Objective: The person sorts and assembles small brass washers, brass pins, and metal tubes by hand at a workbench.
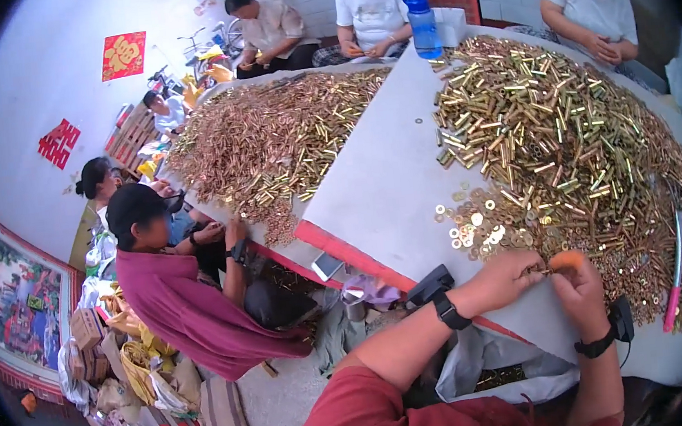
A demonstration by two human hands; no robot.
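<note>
Close together over the table's front edge, both my hands have their fingers pinched inward. My left hand (513, 277) comes in from the left with its fingertips closed around something small, perhaps a metal piece, too small to make out. Facing it, my right hand (580, 293) is closed too, with an orange cover (567, 260) on a finger; what it grips is hidden. Just beyond them lie flat brass-coloured washers (491, 235) and a big heap of brass-coloured metal sleeves (546, 127). Small nuts (609, 265) spread to the right of my hands.
A pink-handled tool (673, 308) lies at the right. A blue water bottle (425, 28) stands at the far edge. Another heap (268, 138) covers the adjoining table, where a person in maroon (193, 301) works. Below hangs a white sack (495, 362). A phone (327, 265) rests by the red edge.
</note>
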